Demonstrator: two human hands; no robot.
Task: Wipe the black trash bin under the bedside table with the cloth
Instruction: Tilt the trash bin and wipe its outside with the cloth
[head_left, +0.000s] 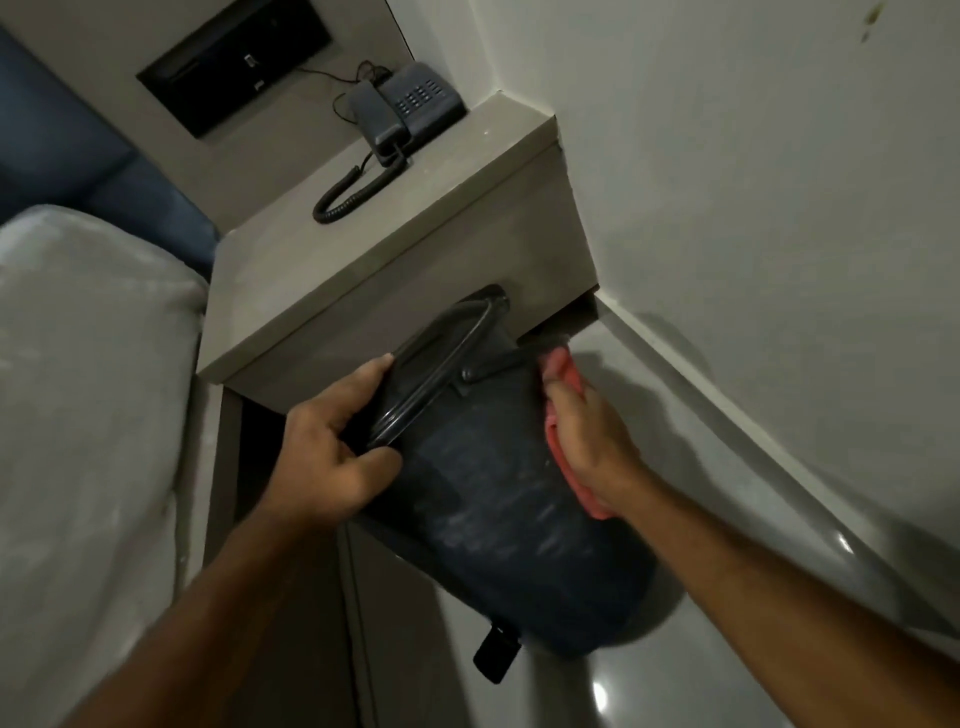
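head view; steep, close, looking down

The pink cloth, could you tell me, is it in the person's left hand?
No, the right hand presses the pink cloth on the black trash bin.

Tight corner, bin fills most of the gap.
Black trash bin (498, 499) tilted between bedside table (415, 260) front and wall (753, 208); rim close under table edge. Bed (88, 389) blocks left side. Open floor (597, 686) only below bin; phone (410, 104) crowds tabletop rear.
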